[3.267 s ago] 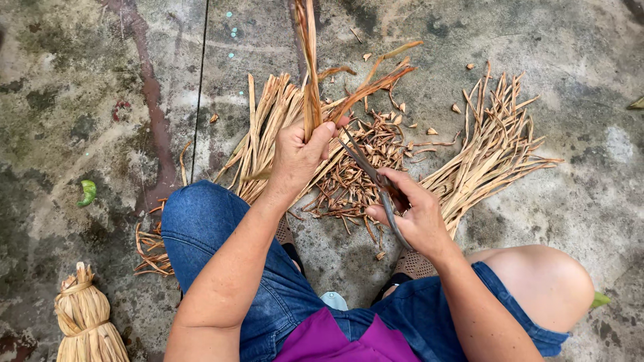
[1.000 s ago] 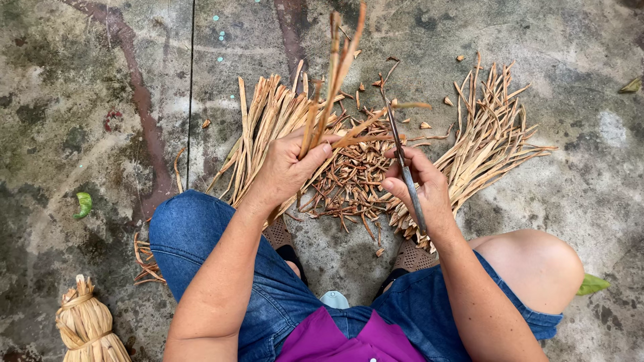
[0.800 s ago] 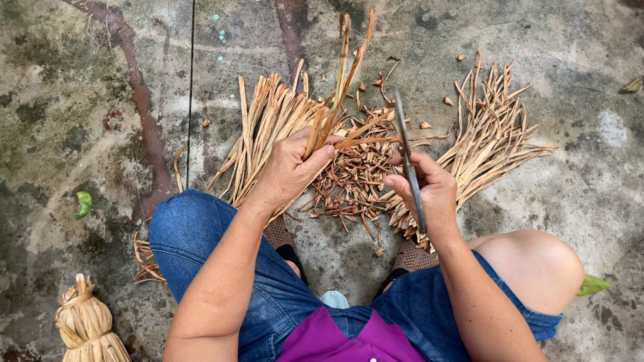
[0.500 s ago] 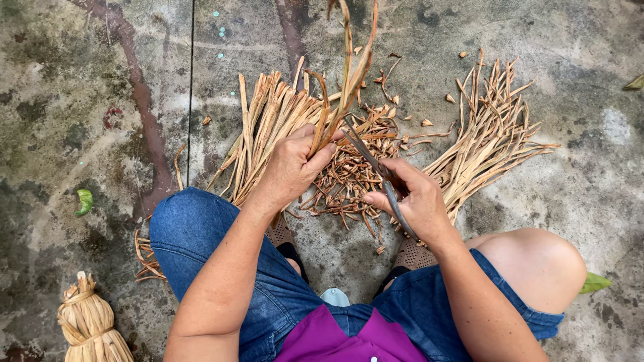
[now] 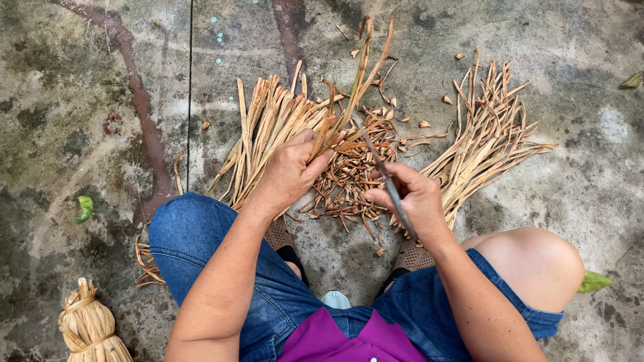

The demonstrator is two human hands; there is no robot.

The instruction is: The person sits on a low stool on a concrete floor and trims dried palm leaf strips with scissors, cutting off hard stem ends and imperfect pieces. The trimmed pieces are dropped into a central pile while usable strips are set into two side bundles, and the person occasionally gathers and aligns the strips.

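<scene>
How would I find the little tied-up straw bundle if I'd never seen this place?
Start at the person's bent knee in blue jeans and look toward the picture's bottom corner beside it. There, on the concrete floor, stands the straw bundle. Unlike the loose strips fanned out ahead, it is bound tight and bulbous.

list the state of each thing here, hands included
left hand: shut on dried leaf strips, held upright
right hand: shut on knife, blade against the strips
left pile: fanned on the ground
right pile: fanned on the ground
trimmings: scattered between piles
tied bundle: bound, standing
</scene>
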